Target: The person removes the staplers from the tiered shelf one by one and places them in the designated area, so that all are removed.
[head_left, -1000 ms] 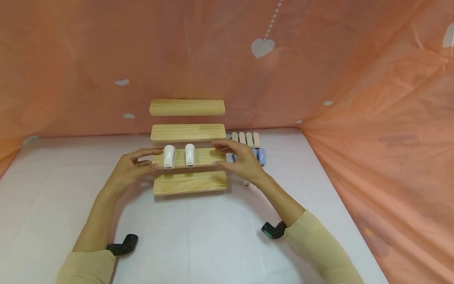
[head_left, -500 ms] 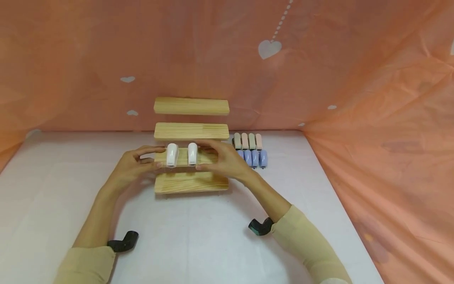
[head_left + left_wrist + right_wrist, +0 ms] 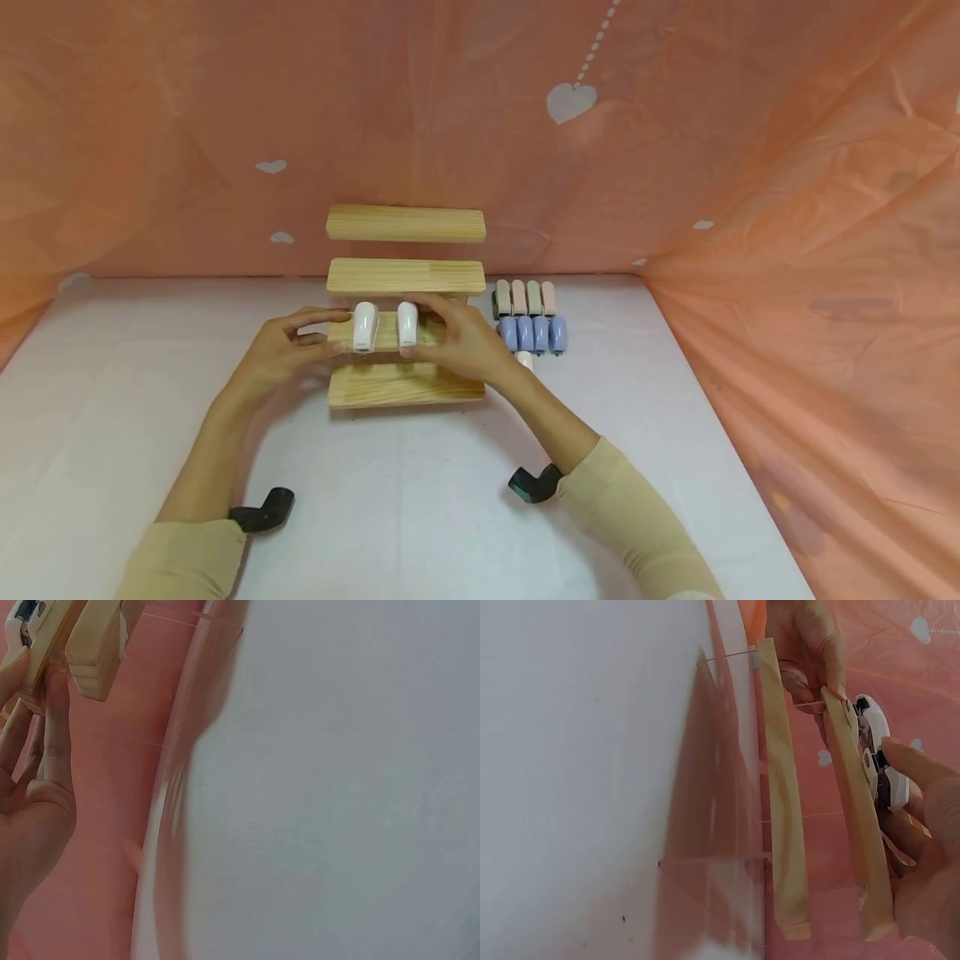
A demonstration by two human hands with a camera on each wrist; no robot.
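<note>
Two white mini staplers stand on the third board of a tiered wooden rack, the left stapler and the right stapler slightly apart. My left hand grips the left end of that board; in the left wrist view its fingers and thumb close round the wood. With thumb in front and index finger behind, my right hand pinches the right stapler, which the right wrist view shows side-on beside the thumb. That hand partly covers the board's right end.
Right of the rack, several small pink and green staplers line up behind a row of lilac ones. Another white stapler lies in front, partly hidden by the right forearm. The lowest board juts toward me. An orange curtain hangs behind.
My right hand has moved left along the board from its right end and now pinches the right white stapler. My left hand stays on the board's left end. The head view has shifted slightly.
</note>
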